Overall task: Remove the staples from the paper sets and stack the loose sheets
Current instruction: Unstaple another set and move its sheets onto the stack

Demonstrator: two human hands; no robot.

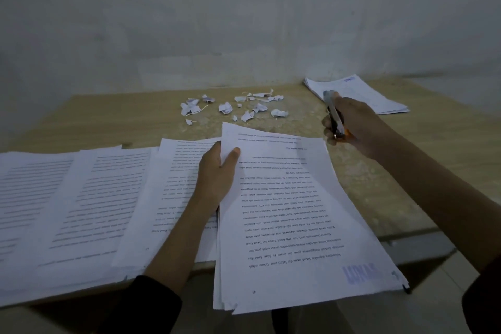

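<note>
- The left hand (217, 173) pinches the paper set (292, 211) at its far left corner, thumb on top and fingers beneath, raising that corner off the desk (393, 171).
- The right hand (352, 127) is closed around a slim metal tool (334, 116) with an orange part at its near end. It hangs in the air just beyond the paper set's far right corner.
- The step in hand looks like bringing the tool to this set's staple. A dark mark sits at the paper set's near right corner, which overhangs the desk edge. It may be the staple, but it is too small to be sure.
- To do it well, lay the stapled corner flat on the desk and press down just beside it. Slide the tool under the staple and lever gently, so the legs straighten rather than rip the paper.
- Torn paper scraps (235, 106) lie beyond the paper set's far edge, which suggests corners tear easily.
- To the left of the paper set, more printed sets (81, 198) lie fanned and overlapping, the nearest tucked under its left edge.
- Well beyond the paper set's far right corner lies a stack of sheets (360, 95), probably the place for loose pages.
- No container is in view. The scraps lie loose, so pulled staples could get lost among them.
</note>
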